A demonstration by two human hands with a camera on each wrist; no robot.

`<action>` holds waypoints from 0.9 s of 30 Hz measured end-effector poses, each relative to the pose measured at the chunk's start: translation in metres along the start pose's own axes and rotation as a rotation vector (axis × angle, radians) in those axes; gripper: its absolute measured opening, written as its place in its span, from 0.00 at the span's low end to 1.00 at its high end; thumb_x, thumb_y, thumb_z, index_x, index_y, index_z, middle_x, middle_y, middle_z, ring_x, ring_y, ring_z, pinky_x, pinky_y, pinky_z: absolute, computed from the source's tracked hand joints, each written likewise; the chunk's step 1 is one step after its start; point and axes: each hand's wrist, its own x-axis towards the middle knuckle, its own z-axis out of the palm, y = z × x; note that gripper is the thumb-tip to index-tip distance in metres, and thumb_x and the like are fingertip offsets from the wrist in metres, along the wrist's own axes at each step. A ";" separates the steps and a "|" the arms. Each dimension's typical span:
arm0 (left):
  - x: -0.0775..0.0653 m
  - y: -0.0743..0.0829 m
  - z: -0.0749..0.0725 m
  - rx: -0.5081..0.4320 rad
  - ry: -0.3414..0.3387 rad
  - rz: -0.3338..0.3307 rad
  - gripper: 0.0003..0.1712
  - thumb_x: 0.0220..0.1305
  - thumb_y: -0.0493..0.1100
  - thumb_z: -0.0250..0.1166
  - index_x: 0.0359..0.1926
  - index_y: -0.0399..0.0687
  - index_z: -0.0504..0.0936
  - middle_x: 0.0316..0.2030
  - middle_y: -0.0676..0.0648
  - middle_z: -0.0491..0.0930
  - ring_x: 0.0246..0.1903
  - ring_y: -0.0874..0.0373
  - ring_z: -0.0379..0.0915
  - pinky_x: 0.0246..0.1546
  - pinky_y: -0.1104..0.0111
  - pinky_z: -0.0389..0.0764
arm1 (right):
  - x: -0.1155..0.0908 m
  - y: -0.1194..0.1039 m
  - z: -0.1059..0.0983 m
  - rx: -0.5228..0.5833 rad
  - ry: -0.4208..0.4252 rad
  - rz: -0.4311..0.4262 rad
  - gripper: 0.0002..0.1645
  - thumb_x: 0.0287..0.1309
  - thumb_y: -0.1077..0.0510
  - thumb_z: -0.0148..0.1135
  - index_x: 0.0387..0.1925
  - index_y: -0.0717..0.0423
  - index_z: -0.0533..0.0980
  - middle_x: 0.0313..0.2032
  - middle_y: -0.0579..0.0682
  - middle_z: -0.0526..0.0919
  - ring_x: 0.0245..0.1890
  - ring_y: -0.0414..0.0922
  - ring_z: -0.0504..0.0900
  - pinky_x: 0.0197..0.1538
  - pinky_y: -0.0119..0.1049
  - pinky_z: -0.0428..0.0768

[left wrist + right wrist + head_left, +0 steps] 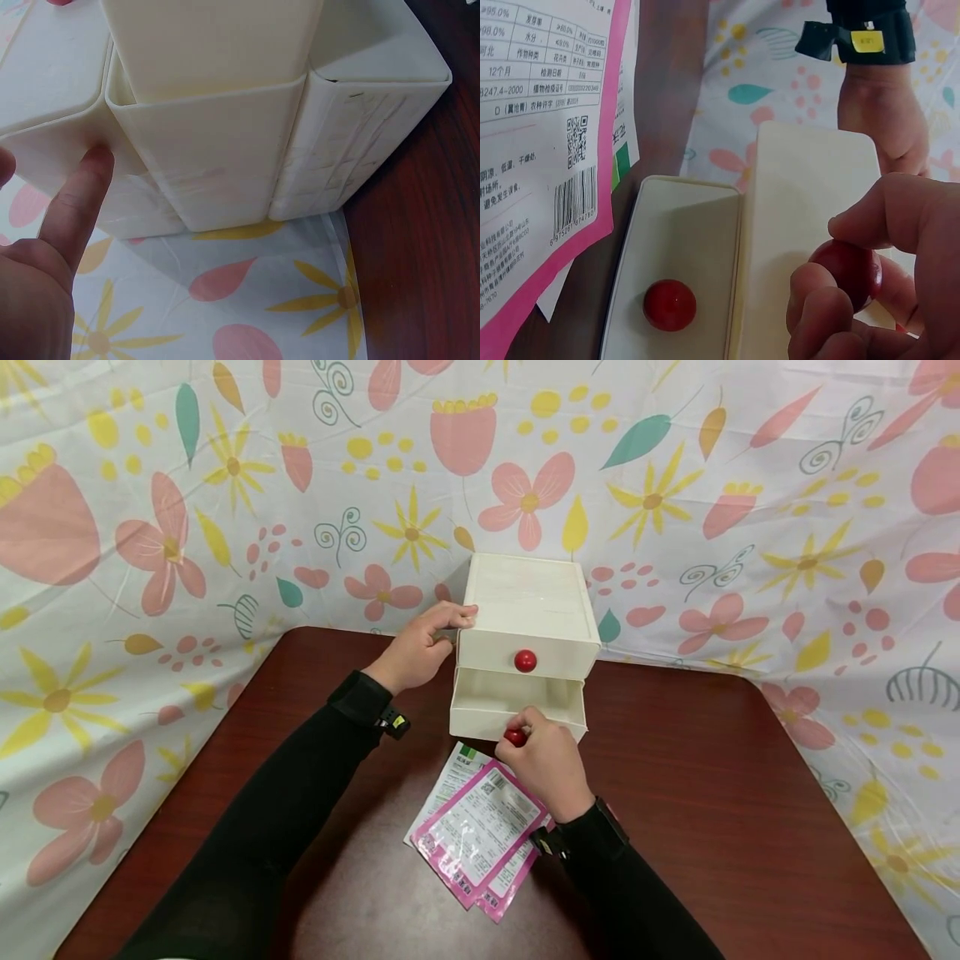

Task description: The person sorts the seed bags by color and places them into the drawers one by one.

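Note:
A white drawer box [532, 597] stands on the table with drawers stacked one over another. Its middle drawer [489, 693] is pulled partway out, so the pale inside shows from above. With thumb and fingers, my right hand [551, 764] pinches that drawer's round red knob [849, 274]. A second red knob [669, 305] is on the drawer below, and a third red knob [525, 661] is on the top drawer front. My left hand [417, 647] rests at the box's upper left edge, one straight digit [84, 191] pressing the side of the top section.
Several printed packets with pink borders [480, 831] lie overlapping on the table in front of the box, beneath my right wrist. A white sheet with a green corner [453, 777] lies partly under them. The dark red table [720, 793] meets a flower-patterned cloth [675, 468] behind.

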 end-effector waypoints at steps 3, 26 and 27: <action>0.000 -0.001 0.000 0.009 0.008 0.006 0.23 0.66 0.26 0.47 0.54 0.46 0.80 0.66 0.54 0.70 0.64 0.59 0.64 0.56 0.64 0.70 | -0.001 -0.001 0.000 -0.013 0.006 -0.008 0.07 0.53 0.59 0.68 0.33 0.55 0.77 0.24 0.47 0.82 0.21 0.41 0.76 0.25 0.34 0.77; -0.001 -0.002 0.001 0.015 0.001 0.025 0.18 0.72 0.32 0.50 0.55 0.48 0.80 0.65 0.55 0.70 0.60 0.60 0.68 0.51 0.65 0.75 | -0.016 -0.009 -0.004 -0.032 0.000 -0.009 0.08 0.53 0.59 0.68 0.34 0.56 0.78 0.25 0.48 0.83 0.19 0.40 0.74 0.23 0.32 0.76; -0.001 -0.002 0.000 0.012 0.000 0.028 0.17 0.73 0.33 0.50 0.54 0.48 0.81 0.65 0.55 0.70 0.61 0.60 0.68 0.52 0.65 0.75 | -0.016 -0.009 -0.004 -0.036 0.000 -0.010 0.08 0.53 0.59 0.68 0.34 0.56 0.78 0.25 0.48 0.83 0.19 0.40 0.74 0.23 0.32 0.76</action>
